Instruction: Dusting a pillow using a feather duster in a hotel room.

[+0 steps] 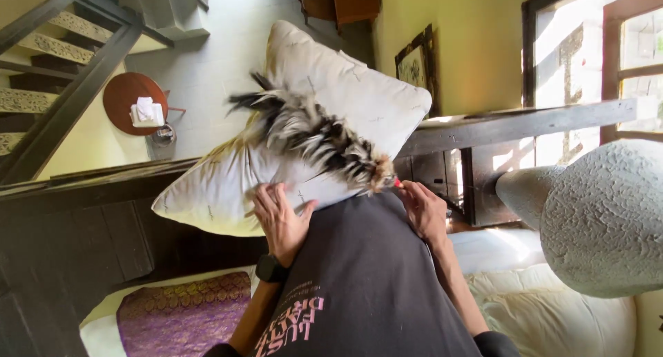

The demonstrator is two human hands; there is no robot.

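A large white pillow (pixel 345 94) rests against my black shirt (pixel 366 274). My left hand (pixel 280 222), with a dark watch on its wrist, lies flat on the pillow's lower edge with fingers spread. My right hand (pixel 423 208) pinches the red handle end of a feather duster (pixel 318 132). Its black, white and brown feathers lie across the pillow's face.
A rough grey-white rounded object (pixel 601 219) bulges at the right, above cream bedding (pixel 552 315). A purple patterned cloth (pixel 183 309) is at lower left. A dark wooden beam (pixel 518 122), a window (pixel 587 67), a framed picture (pixel 418 63) and stairs (pixel 48 74) surround the scene.
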